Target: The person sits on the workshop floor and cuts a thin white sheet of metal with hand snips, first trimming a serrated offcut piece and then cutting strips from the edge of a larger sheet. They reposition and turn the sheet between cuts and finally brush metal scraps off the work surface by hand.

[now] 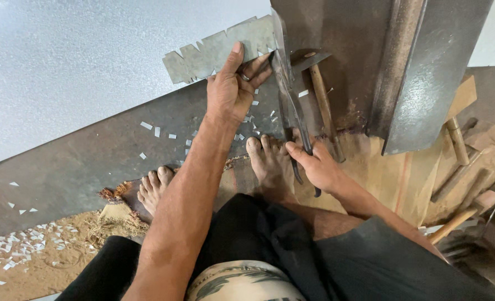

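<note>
Pale speckled grey floor (63, 61) upper left. Dark metal plate (63, 167) across middle, white offcuts (13, 248) scattered. Brown cardboard (392, 178) right, wooden-handled hammers (454, 223) lying there.

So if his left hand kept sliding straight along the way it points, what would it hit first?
Probably the shears' blades: the left hand pushes the notched metal strip straight toward them, though depth is hard to judge.
</note>
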